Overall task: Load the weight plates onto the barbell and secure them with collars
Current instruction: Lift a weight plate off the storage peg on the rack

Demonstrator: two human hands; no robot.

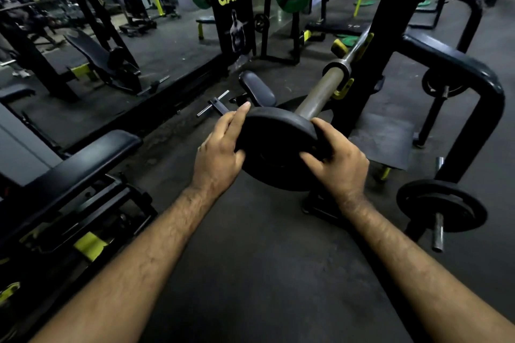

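Black rubbery weight plate (274,149) is gripped at the very end of the barbell sleeve (317,97), and from the head view it looks like it's only just starting onto the bar. The left hand (220,147) clamps the left rim with the thumb on the near face and the fingers curled over the far edge, and the right hand (338,160) does the same on the right rim, so both are closed on the plate at opposite sides. That makes sense to me: holding it at two opposite points keeps the hole square to the sleeve so it doesn't bind when pushed. The barbell sits in the yellow hooks (344,88) of the black rack (390,22), which I'd guess keeps it steady for loading. Can't actually see the plate's centre hole or the tip of the sleeve, since the plate itself and the right thumb cover that spot, so I can't tell how far on it really is. No collars anywhere that I can make out. More plates hang on storage pegs at the right (441,205), partly lost in the dark. The far end of the bar is cut off behind the rack post, and the whole gym is dim enough that details on the plate face are mush.
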